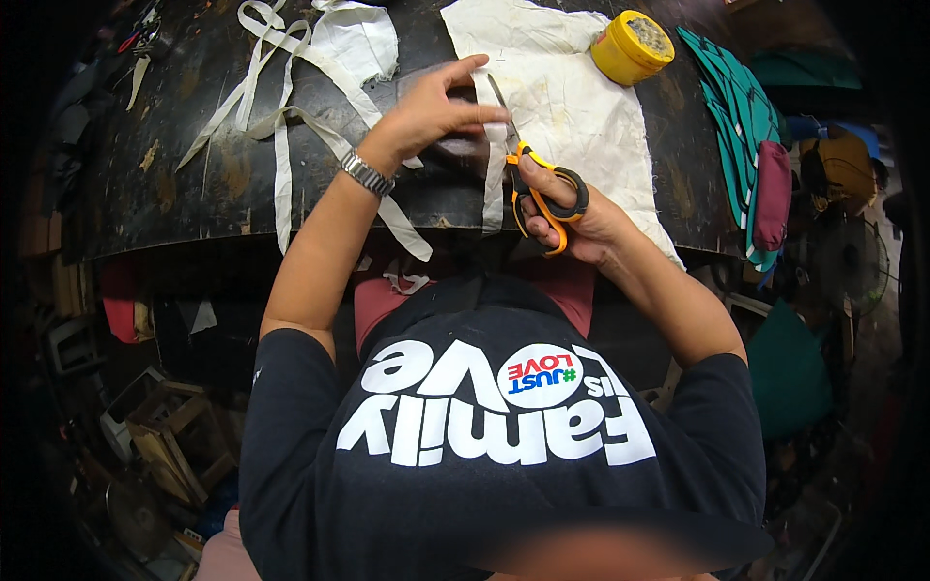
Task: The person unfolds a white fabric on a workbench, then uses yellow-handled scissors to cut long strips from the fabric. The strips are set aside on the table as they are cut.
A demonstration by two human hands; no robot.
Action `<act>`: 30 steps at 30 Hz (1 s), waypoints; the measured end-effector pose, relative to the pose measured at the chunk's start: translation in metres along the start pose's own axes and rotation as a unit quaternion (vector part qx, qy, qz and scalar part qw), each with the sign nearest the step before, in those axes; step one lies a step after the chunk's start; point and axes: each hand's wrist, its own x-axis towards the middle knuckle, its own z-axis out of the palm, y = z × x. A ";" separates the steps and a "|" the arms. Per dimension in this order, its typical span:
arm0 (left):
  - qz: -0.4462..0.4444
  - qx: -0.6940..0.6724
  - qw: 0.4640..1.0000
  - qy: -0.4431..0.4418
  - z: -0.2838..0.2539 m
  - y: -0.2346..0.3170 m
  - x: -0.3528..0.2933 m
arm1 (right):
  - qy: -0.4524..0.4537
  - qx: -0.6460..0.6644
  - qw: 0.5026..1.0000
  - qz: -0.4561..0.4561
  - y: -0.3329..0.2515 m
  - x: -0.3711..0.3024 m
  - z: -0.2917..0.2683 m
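My right hand (593, 225) is wrapped round the handles of orange-and-black scissors (523, 153). Their blades point away from me, along the right edge of a narrow white cloth strip (493, 198). On the strip's left side is my left hand (426, 111), its fingers stretched out and apart, partly smeared by motion. One fingertip reaches the strip beside the blades; whether it touches is hard to tell. A large creased off-white cloth (591, 126) lies under and right of the scissors. Several loose white strips (283, 184) lie tangled left of my left hand.
A yellow round tub (620, 56) stands on the off-white cloth at the far right. Green cloth pieces (731, 126) and a maroon roll (771, 194) lie at the right end of the dark worn table (218, 208). A folded white cloth (360, 44) rests at the back.
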 end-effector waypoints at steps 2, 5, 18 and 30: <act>0.011 0.033 0.999 0.007 -0.010 0.003 0.014 | -0.007 0.004 1.000 -0.002 -0.001 0.000 0.000; -0.012 0.069 0.997 0.019 -0.023 0.004 0.027 | -0.016 0.016 1.000 -0.010 -0.004 0.003 0.000; -0.025 0.018 0.999 0.011 -0.026 -0.001 0.024 | -0.016 0.009 1.000 0.003 -0.019 0.037 -0.003; 0.022 -0.054 0.994 0.097 -0.038 -0.008 0.043 | -0.031 -0.049 0.998 -0.019 -0.021 0.037 -0.006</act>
